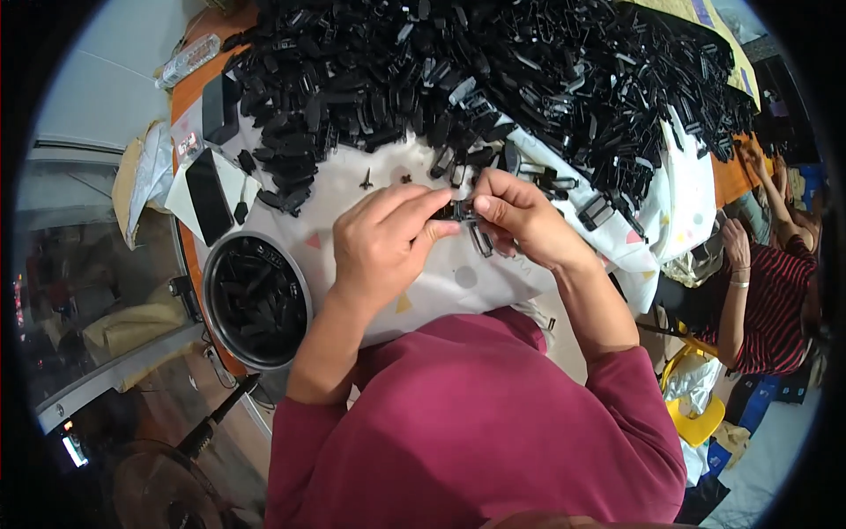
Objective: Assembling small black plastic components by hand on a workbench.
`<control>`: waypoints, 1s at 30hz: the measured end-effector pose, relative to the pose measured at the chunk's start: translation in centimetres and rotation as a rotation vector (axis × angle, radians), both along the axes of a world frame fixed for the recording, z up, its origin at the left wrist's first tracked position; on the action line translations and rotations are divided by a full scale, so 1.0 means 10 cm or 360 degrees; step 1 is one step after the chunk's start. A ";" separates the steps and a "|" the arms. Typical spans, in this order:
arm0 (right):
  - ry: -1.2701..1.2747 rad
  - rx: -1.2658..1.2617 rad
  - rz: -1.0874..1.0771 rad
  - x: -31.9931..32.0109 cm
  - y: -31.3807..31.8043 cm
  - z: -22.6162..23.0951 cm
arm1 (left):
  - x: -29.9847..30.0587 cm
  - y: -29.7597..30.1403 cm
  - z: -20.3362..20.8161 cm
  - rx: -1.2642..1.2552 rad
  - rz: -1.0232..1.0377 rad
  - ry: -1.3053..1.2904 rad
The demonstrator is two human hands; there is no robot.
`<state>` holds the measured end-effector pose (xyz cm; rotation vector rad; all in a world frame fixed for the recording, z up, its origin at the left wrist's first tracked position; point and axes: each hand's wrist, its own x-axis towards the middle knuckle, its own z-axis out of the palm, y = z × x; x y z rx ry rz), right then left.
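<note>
Both of my hands meet over the near part of the table, pinching a small black plastic part (461, 211) between their fingertips. My left hand (384, 231) is closed on its left end, thumb below and fingers above. My right hand (522, 214) grips the other end between thumb and forefinger. A narrow black frame-like piece (481, 240) hangs just under the fingertips; whether it belongs to the held part I cannot tell. Beyond the hands lies a large heap of black plastic parts (379, 70). Two small dark pieces (367, 179) lie on the cloth near my left hand.
A round black tray (303, 310) with black parts stands at the left. Above it lie a dark phone (210, 196), another dark flat device (220, 109) and a clear bottle (189, 60). The patterned white cloth (352, 313) covers the table. At right sits another person in a striped shirt (770, 304).
</note>
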<state>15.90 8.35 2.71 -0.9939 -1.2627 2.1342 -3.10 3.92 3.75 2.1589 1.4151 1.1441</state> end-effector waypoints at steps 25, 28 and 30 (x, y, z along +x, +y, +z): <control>-0.0708 0.1447 -0.0455 -0.33 -0.47 -0.21 | 0.11 -0.33 -0.42 -0.1088 0.0090 -0.2005; -0.0629 0.1153 -0.0257 -0.37 -0.43 -0.25 | -0.05 -0.31 -0.56 -0.1279 -0.0150 -0.2366; -0.0824 0.1455 -0.0037 -0.35 -0.17 -0.27 | -0.11 -0.20 -0.56 -0.1283 0.0226 -0.2406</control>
